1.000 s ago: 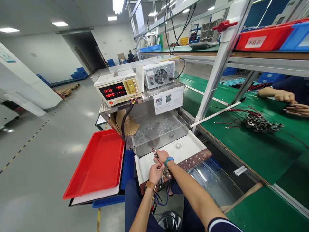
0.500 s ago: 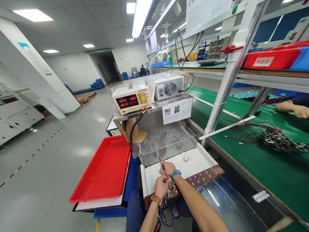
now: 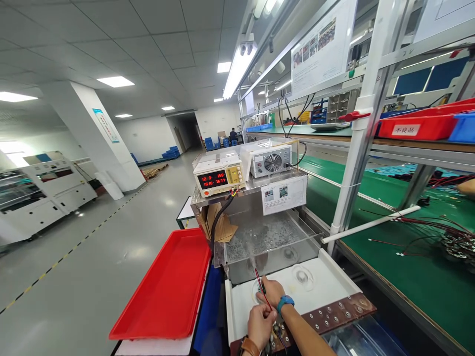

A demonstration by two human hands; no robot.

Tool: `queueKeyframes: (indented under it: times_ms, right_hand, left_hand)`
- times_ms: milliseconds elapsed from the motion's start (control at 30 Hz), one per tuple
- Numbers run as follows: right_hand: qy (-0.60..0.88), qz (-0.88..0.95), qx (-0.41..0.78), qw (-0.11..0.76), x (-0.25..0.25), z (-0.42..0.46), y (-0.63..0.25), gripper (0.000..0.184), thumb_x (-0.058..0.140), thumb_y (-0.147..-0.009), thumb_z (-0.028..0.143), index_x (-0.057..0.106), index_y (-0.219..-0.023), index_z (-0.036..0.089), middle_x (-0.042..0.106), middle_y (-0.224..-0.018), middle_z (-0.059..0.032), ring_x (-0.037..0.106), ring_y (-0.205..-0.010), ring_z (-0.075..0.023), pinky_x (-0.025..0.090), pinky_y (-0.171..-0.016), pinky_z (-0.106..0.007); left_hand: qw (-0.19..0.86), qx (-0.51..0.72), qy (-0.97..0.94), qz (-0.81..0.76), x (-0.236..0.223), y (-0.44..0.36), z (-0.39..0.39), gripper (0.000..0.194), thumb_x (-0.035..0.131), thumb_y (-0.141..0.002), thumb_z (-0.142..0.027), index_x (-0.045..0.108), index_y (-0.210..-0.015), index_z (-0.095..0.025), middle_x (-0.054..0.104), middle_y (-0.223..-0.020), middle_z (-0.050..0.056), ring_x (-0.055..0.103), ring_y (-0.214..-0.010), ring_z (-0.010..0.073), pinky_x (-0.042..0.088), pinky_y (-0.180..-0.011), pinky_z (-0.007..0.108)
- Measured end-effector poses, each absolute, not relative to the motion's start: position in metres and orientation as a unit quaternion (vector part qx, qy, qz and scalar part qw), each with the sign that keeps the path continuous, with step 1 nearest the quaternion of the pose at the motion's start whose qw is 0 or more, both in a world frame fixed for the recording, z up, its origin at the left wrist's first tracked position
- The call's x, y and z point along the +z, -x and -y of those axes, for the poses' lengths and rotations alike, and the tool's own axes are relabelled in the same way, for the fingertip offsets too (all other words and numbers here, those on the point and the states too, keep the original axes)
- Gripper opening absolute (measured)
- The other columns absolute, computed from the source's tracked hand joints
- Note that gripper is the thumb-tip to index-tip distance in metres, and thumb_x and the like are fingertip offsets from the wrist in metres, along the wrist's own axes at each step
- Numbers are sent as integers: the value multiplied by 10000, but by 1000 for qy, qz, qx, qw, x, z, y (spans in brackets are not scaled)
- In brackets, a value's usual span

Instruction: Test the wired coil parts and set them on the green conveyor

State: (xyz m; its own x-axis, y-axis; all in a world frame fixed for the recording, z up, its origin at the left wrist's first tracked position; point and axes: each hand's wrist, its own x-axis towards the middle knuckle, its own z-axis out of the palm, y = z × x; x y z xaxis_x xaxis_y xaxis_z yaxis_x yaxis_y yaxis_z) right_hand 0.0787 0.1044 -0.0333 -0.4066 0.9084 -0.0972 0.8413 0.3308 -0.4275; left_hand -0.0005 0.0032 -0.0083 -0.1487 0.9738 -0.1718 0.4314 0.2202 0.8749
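My right hand, with a blue band on its wrist, is closed around a small circuit board over the white tray. My fingers hide most of the board. A red wire loops up from it and runs down to my left hand, which pinches the wire's lower end. That hand is at the brown terminal strip with its rows of metal studs. Several studs and the wire's end are hidden behind my fingers. Beyond the tray stands a power supply with lit red digits.
A red tray lies to the left. A second grey instrument with a fan sits beside the power supply. On the right, a green bench carries wired boards, and a white pipe stands near.
The power supply's current digits have gone from 0.00 to about 1.58, and its lower row now shows numbers. My view has tilted up and left; both hands keep nearly the same pose.
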Motion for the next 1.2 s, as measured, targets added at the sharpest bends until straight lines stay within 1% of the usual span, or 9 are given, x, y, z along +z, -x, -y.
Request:
queueKeyframes:
  times_ms: [333, 500, 700, 800, 867, 933, 1000, 1100, 1200]
  right_hand:
    - [546, 807, 207, 90, -30, -106, -79, 405, 617, -717, 378, 576, -1059, 166, 706, -939, -117, 657, -912, -274, 431, -736, -301]
    - [551, 808, 190, 83, -23, -110, -79, 421, 669, -690, 425, 617, -1006, 152, 708, -932, -132, 661, -876, -285, 439, -715, -305]
    - [625, 721, 174, 243, 3, -104, -101, 354, 567, -765, 502, 599, -976, 219, 710, -843, -44, 658, -797, -225, 400, -666, -261]
    - [694, 625, 154, 322, 23, -97, -147, 307, 575, -781, 484, 600, -942, 224, 708, -852, -34, 651, -797, -206, 376, -648, -249]
    - [737, 557, 137, 357, 37, -91, -193, 286, 567, -796, 482, 602, -911, 223, 701, -828, -28, 644, -759, -192, 361, -617, -245]
    - [779, 484, 118, 380, 50, -83, -247, 302, 542, -813, 504, 606, -909, 225, 691, -793, -23, 636, -716, -184, 347, -582, -245]
    - [817, 414, 94, 391, 60, -75, -307, 346, 523, -818, 539, 613, -931, 225, 686, -780, -29, 638, -707, -189, 350, -564, -249]
    - [865, 326, 56, 377, 69, -67, -396, 395, 526, -808, 563, 625, -959, 211, 694, -817, -69, 655, -762, -224, 392, -583, -269]
    - [903, 258, 37, 341, 72, -66, -474, 413, 565, -789, 540, 636, -1008, 196, 698, -892, -115, 662, -852, -265, 444, -642, -299]
  left_hand:
    - [404, 353, -538, -650, -9, 3, -6, 404, 568, -695, -561, 674, -690, -171, 694, -679, 50, 622, -688, 205, 460, -679, 292]
    - [400, 387, -542, -630, 2, 5, -11, 510, 535, -669, -668, 675, -693, -179, 720, -715, 68, 652, -736, 235, 489, -729, 311]
    - [394, 417, -494, -653, -4, 15, -17, 648, 573, -531, -769, 686, -745, -168, 730, -741, 104, 679, -764, 292, 521, -734, 374]
    - [388, 462, -423, -676, 10, 4, -28, 703, 622, -490, -747, 670, -839, -139, 720, -757, 130, 688, -791, 305, 534, -730, 392]
    - [412, 496, -412, -644, 38, -16, -36, 747, 665, -521, -692, 634, -995, -115, 720, -819, 142, 686, -848, 295, 534, -775, 396]
    - [461, 526, -449, -556, 77, -42, -42, 761, 673, -625, -610, 536, -1202, -133, 713, -982, 150, 677, -936, 265, 520, -858, 397]
    - [493, 567, -490, -443, 112, -64, -47, 693, 641, -732, -521, 447, -1315, -202, 607, -1271, 155, 613, -1118, 240, 467, -981, 390]
    - [487, 560, -531, -408, 131, -75, -52, 600, 610, -768, -495, 490, -1288, -220, 563, -1344, 134, 563, -1197, 246, 431, -1036, 403]
    - [461, 458, -573, -500, 98, -64, -49, 516, 606, -702, -564, 662, -1039, -178, 703, -1115, 122, 618, -1101, 296, 464, -997, 445]
